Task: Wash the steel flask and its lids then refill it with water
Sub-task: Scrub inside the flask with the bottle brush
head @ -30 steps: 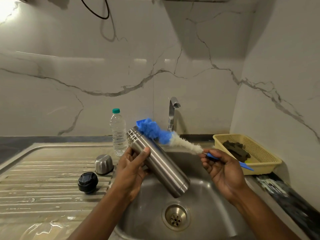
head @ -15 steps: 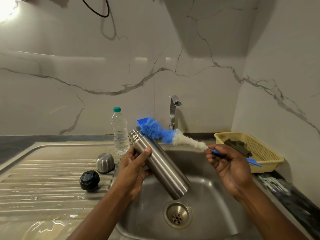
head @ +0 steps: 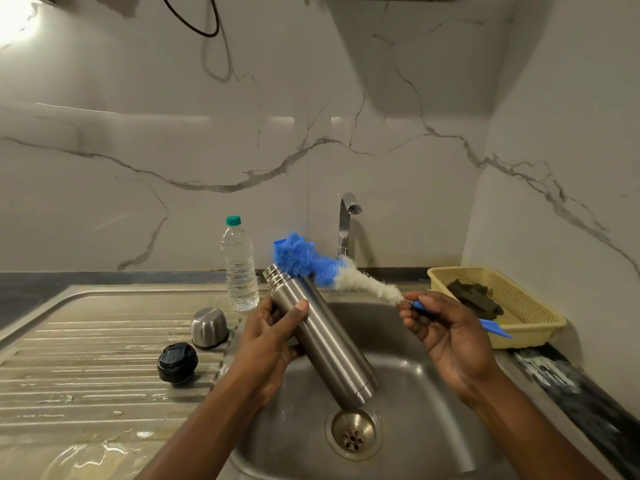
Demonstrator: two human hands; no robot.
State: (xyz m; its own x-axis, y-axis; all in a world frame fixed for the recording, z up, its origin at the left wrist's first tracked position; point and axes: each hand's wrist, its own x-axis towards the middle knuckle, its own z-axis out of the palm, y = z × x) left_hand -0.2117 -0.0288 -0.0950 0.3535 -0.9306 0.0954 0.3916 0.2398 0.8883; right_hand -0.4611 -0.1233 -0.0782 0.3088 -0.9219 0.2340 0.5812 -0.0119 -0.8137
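— What colours did the bottle brush [head: 301, 261] have?
— Blue bristles at the tip, white nearer its blue handle.
— And the flask [head: 322, 341]?
— Plain silver, like the cup lid [head: 209, 327]; the stopper [head: 177, 363] was black.
— The basket [head: 536, 332]?
— Pale yellow mesh. The wall [head: 173, 150] was white, grey-veined.

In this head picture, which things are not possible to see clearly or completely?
Head view only:
1. Inside of the flask: its mouth points away from the camera.
2. Middle of the brush handle: the right hand covers it.
3. Flask side under the left hand: the fingers and palm hide it.
4. Dark thing in the basket: too unclear to name.
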